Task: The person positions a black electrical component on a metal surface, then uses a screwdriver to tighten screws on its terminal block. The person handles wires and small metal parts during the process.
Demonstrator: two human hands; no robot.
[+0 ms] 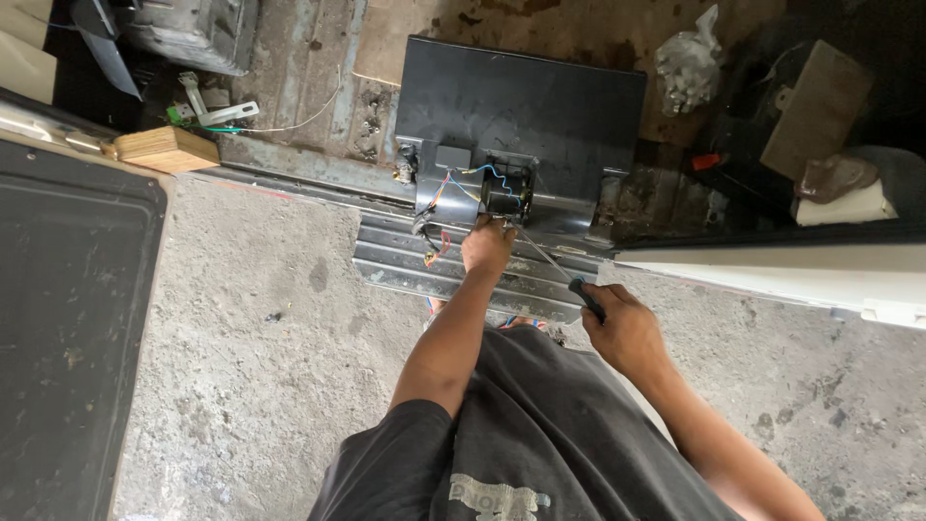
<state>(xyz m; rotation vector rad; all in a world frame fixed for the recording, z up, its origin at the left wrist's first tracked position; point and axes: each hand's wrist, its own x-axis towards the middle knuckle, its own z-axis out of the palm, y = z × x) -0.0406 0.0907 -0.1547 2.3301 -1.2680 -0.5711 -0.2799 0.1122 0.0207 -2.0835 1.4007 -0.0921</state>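
Note:
A dark metal housing (540, 106) lies on the floor ahead, with a small motor (503, 193) and red, blue and yellow wires (446, 193) at its near edge. My left hand (487, 246) reaches down to the motor and touches the parts beside it; its fingers are hidden, so I cannot tell what they pinch. My right hand (622, 328) grips the dark handle of a long screwdriver (585, 297), whose thin shaft slants up-left toward the motor. A ribbed metal panel (405, 265) lies under the housing's front.
A large dark tray-like panel (68, 318) fills the left side. A wooden block (169, 150) sits at upper left, a white panel edge (820, 275) at right. A crumpled plastic bag (687, 68) and scrap pieces lie at the back right.

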